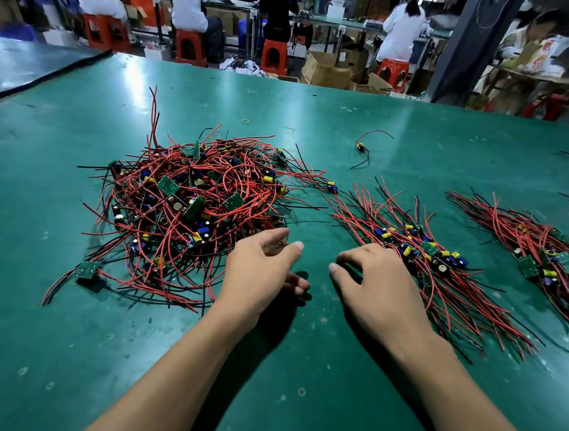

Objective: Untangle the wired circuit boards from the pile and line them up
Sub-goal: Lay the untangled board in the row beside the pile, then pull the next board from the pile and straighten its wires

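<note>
Left grip, right grip loose, empty; yanking from the tangled red-wired circuit-board pile could drag snagged neighbours along.

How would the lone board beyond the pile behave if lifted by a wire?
The lone board looks small, so probably light. Its thin wires arch and bend, so it would likely dangle. Lying apart from the pile, it should not snag.
</note>
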A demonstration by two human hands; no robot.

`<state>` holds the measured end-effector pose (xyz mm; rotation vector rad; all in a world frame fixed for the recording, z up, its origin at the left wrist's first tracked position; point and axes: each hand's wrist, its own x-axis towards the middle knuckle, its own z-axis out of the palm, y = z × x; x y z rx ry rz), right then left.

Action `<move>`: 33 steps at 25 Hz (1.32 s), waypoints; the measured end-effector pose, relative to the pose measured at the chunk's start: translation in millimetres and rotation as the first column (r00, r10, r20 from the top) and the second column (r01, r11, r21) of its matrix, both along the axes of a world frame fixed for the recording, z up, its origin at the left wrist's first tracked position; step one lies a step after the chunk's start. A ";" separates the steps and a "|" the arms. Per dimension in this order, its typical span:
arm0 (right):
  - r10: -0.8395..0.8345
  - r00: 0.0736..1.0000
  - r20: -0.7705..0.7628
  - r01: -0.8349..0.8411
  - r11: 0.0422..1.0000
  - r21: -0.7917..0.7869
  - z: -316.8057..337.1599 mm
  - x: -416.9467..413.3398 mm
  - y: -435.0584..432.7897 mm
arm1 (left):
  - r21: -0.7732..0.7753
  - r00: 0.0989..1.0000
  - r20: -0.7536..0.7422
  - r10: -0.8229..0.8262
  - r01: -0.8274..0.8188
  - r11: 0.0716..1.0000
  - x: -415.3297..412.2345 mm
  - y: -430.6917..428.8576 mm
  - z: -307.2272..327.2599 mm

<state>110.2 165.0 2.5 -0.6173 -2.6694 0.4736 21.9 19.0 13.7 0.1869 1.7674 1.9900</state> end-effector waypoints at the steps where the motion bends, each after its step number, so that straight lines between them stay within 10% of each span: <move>1: 0.005 1.000 -0.011 -0.005 1.000 -0.009 0.1 0.0 -1.5 | -0.015 1.000 -0.019 0.003 -0.003 1.000 -0.1 -0.2 -1.3; 9: 0.090 0.993 -0.073 -0.102 0.978 -0.182 1.9 -2.5 -5.0 | -0.121 0.836 -0.543 -0.077 0.013 0.993 20.9 -0.9 -3.2; 15: 0.199 0.953 -0.230 -0.257 0.931 -0.260 2.4 0.9 2.9 | 0.037 0.842 -0.427 -0.331 0.382 0.924 36.9 5.1 1.2; 21: -0.051 0.857 -0.513 -0.245 0.836 -0.491 9.3 -6.0 1.2 | 0.207 0.950 -0.281 -0.135 0.197 0.958 25.3 0.7 5.9; 26: -0.279 0.716 -0.640 -0.468 0.488 -0.737 35.7 -1.5 -2.8 | 0.105 0.976 -0.173 0.130 -0.112 0.988 10.2 -0.6 -4.1; 29: -0.417 0.646 -0.640 -0.603 0.236 -0.762 51.9 5.5 8.5 | 0.026 0.963 -0.264 0.055 -0.050 0.998 10.4 -2.3 -3.3; 33: -0.231 0.750 -0.620 -0.592 0.185 -0.785 49.5 6.7 1.3 | 0.080 0.965 -0.210 -0.156 0.176 0.981 20.7 3.9 3.9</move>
